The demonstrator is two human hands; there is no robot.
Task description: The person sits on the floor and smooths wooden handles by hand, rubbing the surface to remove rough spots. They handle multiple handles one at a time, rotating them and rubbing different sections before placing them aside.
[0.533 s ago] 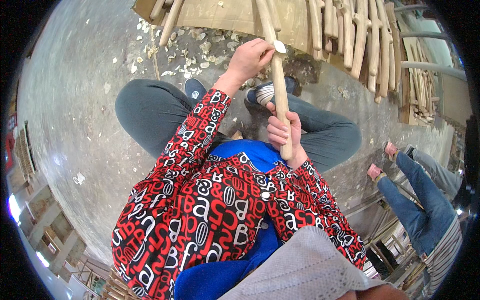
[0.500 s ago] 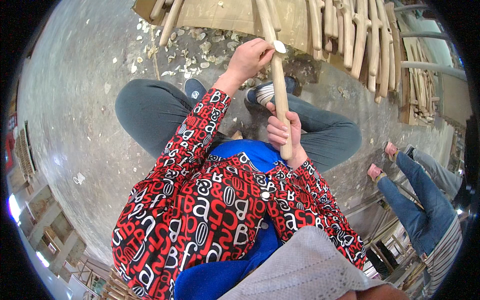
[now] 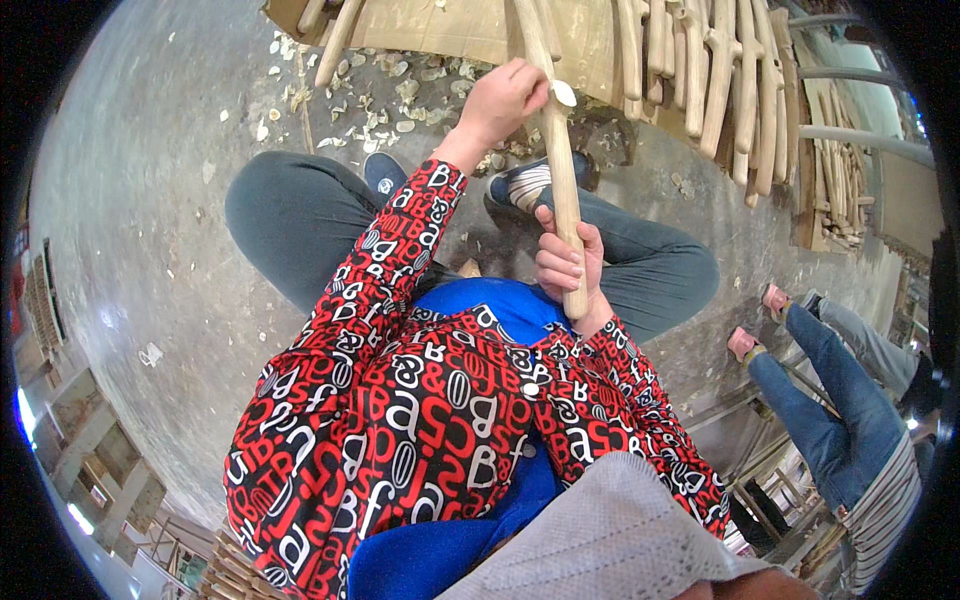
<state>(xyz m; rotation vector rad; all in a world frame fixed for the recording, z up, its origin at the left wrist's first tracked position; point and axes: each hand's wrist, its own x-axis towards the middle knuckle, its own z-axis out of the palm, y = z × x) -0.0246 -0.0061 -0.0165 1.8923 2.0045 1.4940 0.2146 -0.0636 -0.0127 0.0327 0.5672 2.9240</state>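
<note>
Floor: grey concrete floor (image 3: 130, 230) carries everything here; a small pale scrap (image 3: 150, 354) lies on it toward the left edge.
Left rim: stacked wooden frames (image 3: 100, 455) stand along the floor's lower left edge, bent by the lens.
Wood chips: pale shavings (image 3: 370, 95) are scattered on the floor near its top edge, just in front of the workbench.
Left hand: the left hand (image 3: 503, 98) is clenched around a tool whose small pale blade (image 3: 564, 93) touches the stick's upper part; the tool's handle is hidden inside the fist.
Wooden stick: a long, pale, rounded wooden stick (image 3: 560, 190) runs nearly upright from the workbench edge down to the person's chest, between the knees.
Right hand: the right hand (image 3: 568, 262) is wrapped tight around the stick's lower end, just above the blue collar.
Clothing: red, black and white patterned sleeves (image 3: 400, 330), grey trousers, dark shoes with white stripes (image 3: 530, 180).
Workbench: a flat wooden board (image 3: 450, 30) lies along the top edge.
Carved pieces: similar shaped wooden parts (image 3: 720, 80) lean side by side at the top right.
Other person: blue-jeaned legs (image 3: 830, 410) with pink shoes (image 3: 742, 343) stand at the right edge, well apart from the stick.
Labels and packages: none can be made out.
</note>
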